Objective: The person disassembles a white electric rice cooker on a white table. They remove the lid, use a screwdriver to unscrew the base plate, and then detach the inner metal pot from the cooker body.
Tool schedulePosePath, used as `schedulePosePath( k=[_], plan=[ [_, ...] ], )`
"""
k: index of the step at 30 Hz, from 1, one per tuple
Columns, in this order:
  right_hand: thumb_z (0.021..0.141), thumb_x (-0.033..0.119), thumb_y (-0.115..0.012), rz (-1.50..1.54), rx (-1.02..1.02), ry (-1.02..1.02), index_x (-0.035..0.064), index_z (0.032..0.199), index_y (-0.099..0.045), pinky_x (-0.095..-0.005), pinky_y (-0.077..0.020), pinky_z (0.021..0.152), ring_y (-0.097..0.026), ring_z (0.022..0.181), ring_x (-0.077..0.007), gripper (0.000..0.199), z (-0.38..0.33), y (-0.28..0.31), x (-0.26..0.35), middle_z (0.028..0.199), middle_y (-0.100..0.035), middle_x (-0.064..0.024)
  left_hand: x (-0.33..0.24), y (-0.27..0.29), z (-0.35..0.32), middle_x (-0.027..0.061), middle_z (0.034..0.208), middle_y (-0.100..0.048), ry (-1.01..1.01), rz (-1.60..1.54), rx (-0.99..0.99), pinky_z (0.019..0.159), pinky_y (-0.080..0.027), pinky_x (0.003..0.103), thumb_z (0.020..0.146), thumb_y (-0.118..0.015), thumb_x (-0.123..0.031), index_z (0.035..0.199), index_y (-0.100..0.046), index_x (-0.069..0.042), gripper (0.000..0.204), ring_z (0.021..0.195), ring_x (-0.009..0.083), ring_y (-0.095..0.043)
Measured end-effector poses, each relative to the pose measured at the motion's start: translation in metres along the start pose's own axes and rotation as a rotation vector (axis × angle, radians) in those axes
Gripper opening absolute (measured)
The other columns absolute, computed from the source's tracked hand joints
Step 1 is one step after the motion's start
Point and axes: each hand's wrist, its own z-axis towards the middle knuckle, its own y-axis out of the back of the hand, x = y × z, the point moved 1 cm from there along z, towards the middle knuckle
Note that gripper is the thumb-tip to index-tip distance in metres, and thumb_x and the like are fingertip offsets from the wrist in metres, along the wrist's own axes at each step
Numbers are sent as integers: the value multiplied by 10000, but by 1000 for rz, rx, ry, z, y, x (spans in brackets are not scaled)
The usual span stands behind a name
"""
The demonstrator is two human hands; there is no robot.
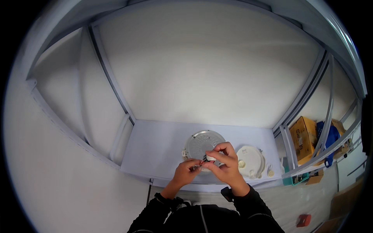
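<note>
Small white part (211, 157), pinched between the fingertips of the left hand (185, 172) and the closed right hand (226, 167) above the grey round disc (203, 146) on the white table (155, 149); a loosened pinch would likely drop it onto the disc.

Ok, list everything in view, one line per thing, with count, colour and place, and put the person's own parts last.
round grey metal disc: one, silver-grey, table centre, behind the hands.
round cream plastic cover: one, cream-white, table right of the disc.
small cream plastic knob: one, cream, near the table's right edge.
pale table: one, bluish-white, inside white-walled booth.
brown cardboard box: one, brown, outside booth, right.
small red object: one, red, floor, lower right.
small white part: one, white, pinched between both hands.
left hand: one, grip on the part.
right hand: one, grip on the part.
</note>
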Motion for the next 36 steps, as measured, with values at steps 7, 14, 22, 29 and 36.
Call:
schedulePosePath(
  k=[7,14,22,29,36],
  plan=[
    [871,46,-837,187,-69,-96,-5,1231,-745,-372,-558,897,-692,1038,-304,375,15,4,20,1177,-682,-180,5,-9,-5,44,1155,-733,-68,136,-83,734,-564,321,959,-764,-139,1191,-774,-78,241,827,197,-707],
    [934,18,-727,-8,-12,-67,-39,1310,-692,-392,-551,959,-689,1128,-346,382,2,9,7,1290,-685,-217,5,-6,-3,51,1171,-723,-23,110,-57,760,-558,308,950,-774,-93,1213,-774,-66,264,872,177,-700],
    [905,46,-795,93,-59,-45,-22,1328,-697,-392,-548,960,-698,1112,-345,439,0,3,13,1253,-700,-216,10,-10,-6,52,1150,-724,-20,69,-76,749,-550,301,951,-772,-136,1250,-779,-103,300,834,169,-682],
    [892,37,-801,72,-66,-4,8,1383,-685,-410,-572,913,-665,1120,-344,505,-3,-9,3,1362,-610,-197,10,-7,-5,52,1182,-743,-46,101,-72,756,-568,311,941,-778,-142,1236,-784,-95,299,861,199,-724],
    [941,32,-726,-102,-36,-95,12,1407,-658,-404,-528,1019,-652,1233,-365,471,2,-16,11,1338,-647,-221,7,-3,0,83,1148,-742,-74,70,-29,747,-581,346,930,-785,-141,1147,-774,-48,236,836,235,-733]
  ],
)
